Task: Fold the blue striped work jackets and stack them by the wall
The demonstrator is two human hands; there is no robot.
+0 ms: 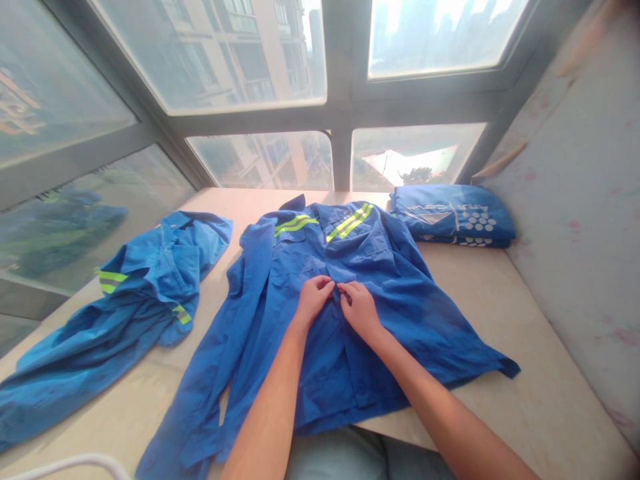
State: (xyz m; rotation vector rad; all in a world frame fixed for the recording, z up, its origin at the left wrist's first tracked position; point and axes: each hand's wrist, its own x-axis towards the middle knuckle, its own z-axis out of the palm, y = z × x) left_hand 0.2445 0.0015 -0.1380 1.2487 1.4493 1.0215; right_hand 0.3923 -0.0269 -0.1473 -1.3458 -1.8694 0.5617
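A blue work jacket (390, 313) with yellow reflective stripes lies spread front-up on a beige stone sill (500, 293). Both my hands meet at its front placket, at mid-chest. My left hand (313, 300) pinches the left edge of the opening with curled fingers. My right hand (357, 308) pinches the right edge, fingertips touching the left hand's. What sits between the fingertips is too small to see.
A second blue jacket (135, 293) lies crumpled at the left. A folded blue garment (453, 223) with white print rests at the back right. Large windows (270, 157) rise behind the sill, and a padded wall (580, 220) stands at the right.
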